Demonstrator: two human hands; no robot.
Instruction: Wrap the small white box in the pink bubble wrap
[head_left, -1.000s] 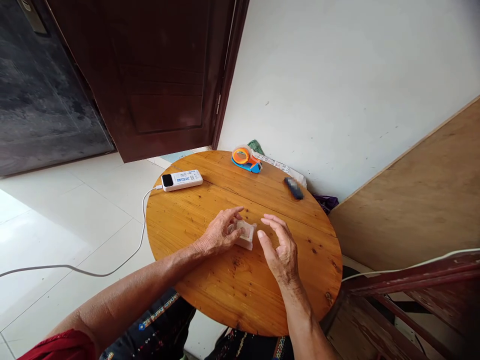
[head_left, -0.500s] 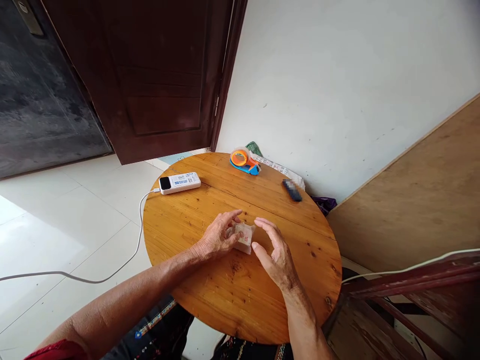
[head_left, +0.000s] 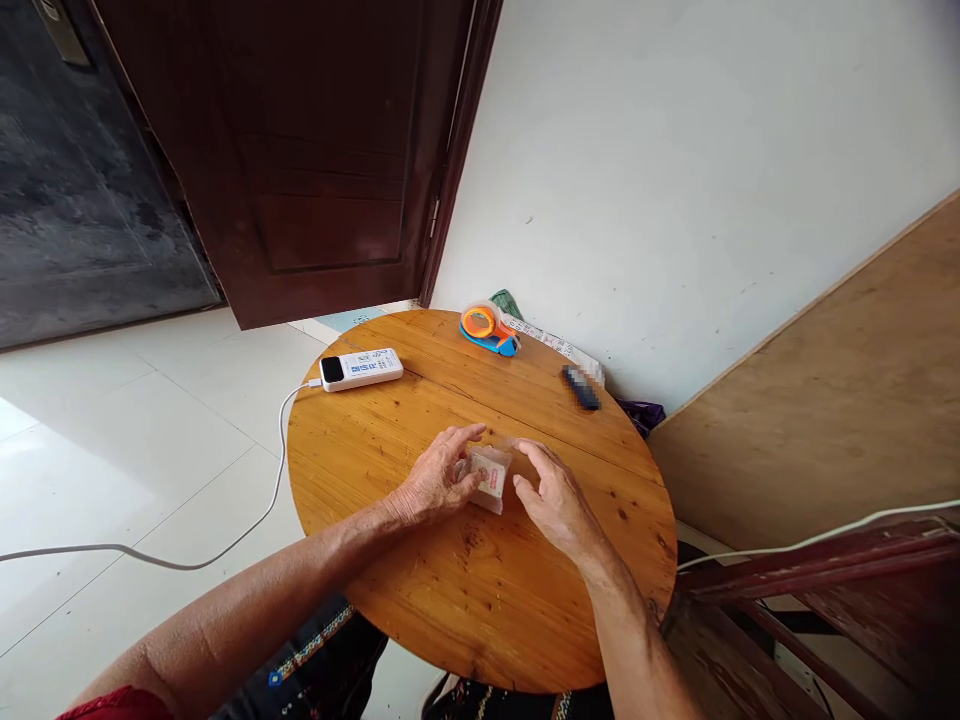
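Note:
On the wooden table [head_left: 375,450], a small pale block in clear plastic film [head_left: 491,477] lies between my hands, with red print on its top. The film stands up loosely along its far and right edges. My left hand [head_left: 442,475] grips the block from the left, thumb on the near side and fingers over the far side. Just right of the block is my right hand [head_left: 551,495], its thumb and bent index finger apart. The index fingertip is at the film's far right corner; whether it touches the film I cannot tell.
A white power bank [head_left: 364,369] with a cable stands at the table's left edge. An orange and blue tape dispenser [head_left: 487,328] is at the far edge, and a blurred dark object [head_left: 581,387] lies far right. Behind are a wall [head_left: 675,150] and dark red door [head_left: 322,150].
My right hand has shifted slightly right, its fingers more bent and the thumb drawn back from the block. My left hand stays on the block. The view has tilted a little.

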